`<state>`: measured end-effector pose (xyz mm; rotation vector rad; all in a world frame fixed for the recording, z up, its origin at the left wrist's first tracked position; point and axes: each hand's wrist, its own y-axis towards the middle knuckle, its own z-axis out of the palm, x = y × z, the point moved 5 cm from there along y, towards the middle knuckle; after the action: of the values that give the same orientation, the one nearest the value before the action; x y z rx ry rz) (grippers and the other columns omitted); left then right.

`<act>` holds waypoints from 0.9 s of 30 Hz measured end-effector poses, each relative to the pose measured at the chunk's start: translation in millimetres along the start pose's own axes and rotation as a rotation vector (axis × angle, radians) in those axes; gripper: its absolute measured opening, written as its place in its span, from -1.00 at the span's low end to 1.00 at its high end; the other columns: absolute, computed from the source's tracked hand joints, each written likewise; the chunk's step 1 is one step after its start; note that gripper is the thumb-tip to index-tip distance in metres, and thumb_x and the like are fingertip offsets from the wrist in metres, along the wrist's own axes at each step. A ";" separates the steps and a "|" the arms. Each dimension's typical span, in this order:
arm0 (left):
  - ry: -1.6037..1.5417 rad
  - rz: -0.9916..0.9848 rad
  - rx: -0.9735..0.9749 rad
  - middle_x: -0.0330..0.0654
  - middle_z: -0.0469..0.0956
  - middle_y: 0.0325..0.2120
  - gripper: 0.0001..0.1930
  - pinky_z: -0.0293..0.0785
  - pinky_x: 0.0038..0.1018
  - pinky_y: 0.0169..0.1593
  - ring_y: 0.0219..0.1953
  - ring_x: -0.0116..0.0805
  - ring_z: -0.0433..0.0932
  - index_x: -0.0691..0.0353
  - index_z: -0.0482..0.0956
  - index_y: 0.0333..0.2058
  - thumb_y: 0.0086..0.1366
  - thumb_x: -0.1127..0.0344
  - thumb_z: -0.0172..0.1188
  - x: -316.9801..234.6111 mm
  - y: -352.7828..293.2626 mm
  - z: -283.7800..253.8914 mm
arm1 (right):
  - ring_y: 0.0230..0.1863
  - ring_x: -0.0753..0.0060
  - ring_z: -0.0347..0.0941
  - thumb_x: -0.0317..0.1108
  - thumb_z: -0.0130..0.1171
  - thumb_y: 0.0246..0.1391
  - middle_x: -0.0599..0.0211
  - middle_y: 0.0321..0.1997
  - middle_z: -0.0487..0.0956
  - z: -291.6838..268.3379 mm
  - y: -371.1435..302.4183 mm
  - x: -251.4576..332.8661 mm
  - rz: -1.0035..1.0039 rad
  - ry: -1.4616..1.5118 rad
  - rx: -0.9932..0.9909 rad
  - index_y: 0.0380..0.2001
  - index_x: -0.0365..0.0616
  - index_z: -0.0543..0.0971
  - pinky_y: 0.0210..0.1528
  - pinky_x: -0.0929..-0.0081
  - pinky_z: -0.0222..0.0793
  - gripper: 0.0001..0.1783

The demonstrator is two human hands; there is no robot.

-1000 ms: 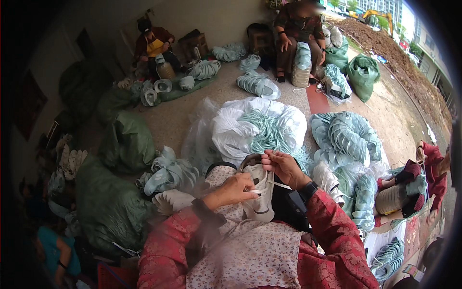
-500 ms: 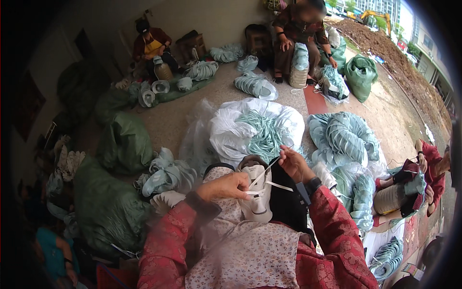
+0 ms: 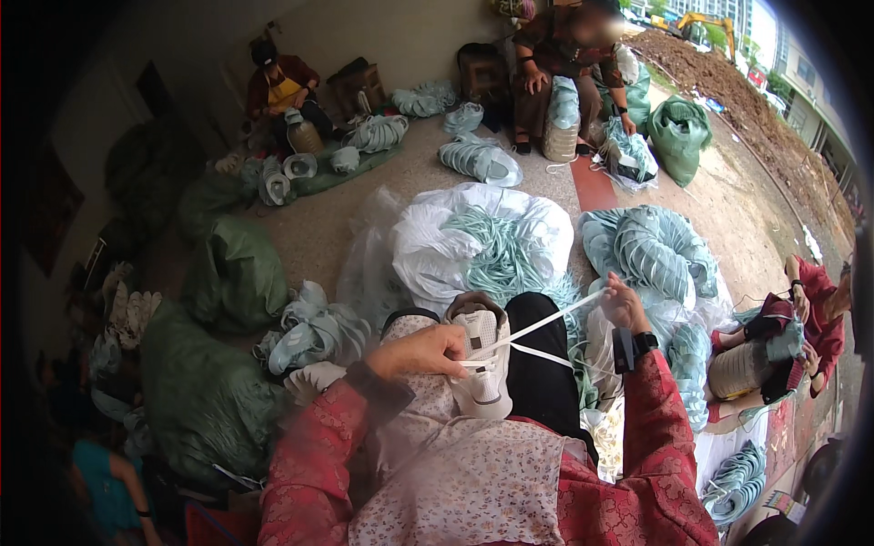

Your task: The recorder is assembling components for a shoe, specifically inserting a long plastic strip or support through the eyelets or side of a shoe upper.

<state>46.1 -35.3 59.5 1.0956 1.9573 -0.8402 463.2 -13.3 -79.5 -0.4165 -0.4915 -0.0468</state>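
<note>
A white-and-beige shoe [image 3: 484,393] rests on my lap, its brown-lined opening facing away from me. Closed at its left side, my left hand [image 3: 421,352] grips the shoe's edge by the lacing. My right hand [image 3: 628,305] is raised out to the right, fingers pinched on a flat white shoelace [image 3: 555,318]. That lace runs taut from the shoe to my fingers. Another lace end crosses the shoe and lies over my dark trouser leg [image 3: 546,391]. A floral apron [image 3: 464,482] covers my lap.
Ahead sits a white bag [image 3: 419,237] of pale green laces [image 3: 501,241]. Bundled light-blue shoe pieces [image 3: 660,255] lie to its right. Green sacks [image 3: 214,391] crowd the left. Co-workers sit at the back and at the right [image 3: 819,300].
My right hand has moved outward to the right, drawing the lace out into a long taut line. My left hand stays at the shoe.
</note>
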 end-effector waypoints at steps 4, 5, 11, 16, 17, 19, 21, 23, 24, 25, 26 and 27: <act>-0.041 -0.023 -0.034 -0.26 0.38 -0.42 -0.77 0.31 -0.51 -0.23 -0.32 -0.43 0.39 0.29 0.53 -0.53 0.07 0.27 0.38 -2.6 -11.0 -1.2 | -0.60 0.60 0.33 -0.43 0.02 0.22 0.48 -0.48 0.50 -24.7 -4.5 16.3 -0.041 0.121 -0.026 -0.12 -0.05 0.48 -0.57 0.55 0.32 -0.83; -0.020 0.022 0.016 -0.27 0.37 -0.42 -0.76 0.31 -0.51 -0.23 -0.32 -0.43 0.39 0.29 0.52 -0.53 0.07 0.27 0.37 -6.8 -3.6 1.0 | -0.65 0.60 0.30 -0.42 0.03 0.22 0.49 -0.50 0.49 -51.1 -2.7 40.2 -0.091 0.066 -0.145 -0.14 -0.05 0.49 -0.61 0.58 0.28 -0.84; -0.068 -0.068 0.015 -0.28 0.35 -0.40 -0.75 0.30 -0.52 -0.22 -0.30 -0.46 0.36 0.30 0.50 -0.54 0.08 0.27 0.36 -15.6 -9.0 3.0 | -0.67 0.67 0.24 -0.47 0.03 0.18 0.54 -0.55 0.45 -92.2 -20.9 79.9 -0.219 0.094 -0.264 -0.13 -0.03 0.49 -0.62 0.66 0.23 -0.81; -0.065 -0.125 0.008 -0.28 0.34 -0.36 -0.74 0.29 -0.54 -0.19 -0.28 -0.45 0.36 0.31 0.50 -0.53 0.06 0.26 0.38 -18.0 -11.0 1.5 | -0.70 0.71 0.20 -0.52 0.00 0.16 0.56 -0.56 0.43 -95.3 -26.9 86.2 -0.197 -0.001 -0.318 -0.11 -0.03 0.49 -0.66 0.67 0.17 -0.76; -0.062 -0.126 0.007 -0.28 0.34 -0.36 -0.74 0.29 -0.54 -0.19 -0.28 -0.45 0.36 0.31 0.50 -0.53 0.06 0.26 0.38 -18.7 -10.5 1.1 | -0.70 0.72 0.18 -0.52 0.00 0.17 0.56 -0.57 0.42 -95.6 -26.0 87.4 -0.211 -0.028 -0.317 -0.11 -0.03 0.49 -0.68 0.66 0.15 -0.76; 0.022 -0.092 0.035 -0.26 0.35 -0.35 -0.73 0.30 -0.53 -0.16 -0.25 -0.43 0.38 0.32 0.52 -0.50 0.06 0.24 0.38 -21.0 -7.8 1.6 | -0.71 0.73 0.16 -0.52 -0.01 0.17 0.57 -0.58 0.41 -100.6 -25.5 96.9 -0.235 -0.038 -0.307 -0.10 -0.03 0.48 -0.69 0.66 0.11 -0.76; 0.063 -0.063 0.043 -0.25 0.36 -0.34 -0.73 0.30 -0.52 -0.14 -0.23 -0.41 0.39 0.32 0.54 -0.48 0.06 0.23 0.38 -20.9 -4.0 2.2 | -0.73 0.74 0.13 -0.51 -0.02 0.17 0.58 -0.59 0.40 -112.5 -29.3 114.9 -0.264 -0.051 -0.302 -0.10 -0.03 0.48 -0.70 0.66 0.08 -0.76; 0.101 -0.036 0.047 -0.24 0.36 -0.34 -0.72 0.31 -0.51 -0.13 -0.22 -0.39 0.40 0.32 0.56 -0.45 0.07 0.21 0.37 -20.6 -1.6 4.1 | -0.74 0.76 0.09 -0.49 -0.01 0.18 0.59 -0.60 0.38 -124.4 -39.9 143.8 -0.395 -0.104 -0.324 -0.09 -0.03 0.48 -0.72 0.67 0.01 -0.76; 0.135 -0.008 0.033 -0.23 0.37 -0.32 -0.72 0.31 -0.50 -0.12 -0.20 -0.37 0.41 0.32 0.58 -0.43 0.08 0.19 0.36 -21.1 -0.4 4.6 | -0.74 0.75 0.09 -0.48 0.00 0.18 0.59 -0.59 0.38 -129.7 -47.7 157.8 -0.398 -0.090 -0.298 -0.08 -0.04 0.48 -0.71 0.69 0.01 -0.75; 0.167 0.016 0.017 -0.23 0.38 -0.31 -0.71 0.32 -0.49 -0.11 -0.18 -0.36 0.42 0.33 0.59 -0.40 0.10 0.18 0.35 -22.8 -0.6 5.1 | -0.73 0.75 0.09 -0.47 0.01 0.18 0.59 -0.59 0.38 -131.1 -55.7 167.3 -0.396 -0.076 -0.270 -0.07 -0.04 0.47 -0.71 0.70 0.01 -0.75; 0.164 0.019 0.016 -0.23 0.38 -0.31 -0.71 0.32 -0.49 -0.11 -0.18 -0.36 0.42 0.33 0.59 -0.40 0.10 0.18 0.35 -23.2 -0.6 5.6 | -0.72 0.75 0.10 -0.46 0.01 0.20 0.58 -0.57 0.38 -129.3 -62.5 173.8 -0.405 -0.099 -0.184 -0.04 -0.07 0.46 -0.69 0.71 0.02 -0.74; 0.159 0.021 0.007 -0.22 0.38 -0.30 -0.71 0.32 -0.49 -0.10 -0.17 -0.36 0.42 0.32 0.60 -0.38 0.12 0.18 0.34 -23.4 -0.3 5.2 | -0.72 0.75 0.10 -0.46 0.01 0.20 0.58 -0.57 0.38 -130.0 -65.1 176.4 -0.408 -0.104 -0.187 -0.04 -0.07 0.46 -0.69 0.71 0.02 -0.74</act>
<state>55.9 -49.2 76.3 1.2167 2.0705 -0.7692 667.9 -115.0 -76.5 -0.4973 -0.6723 -0.4697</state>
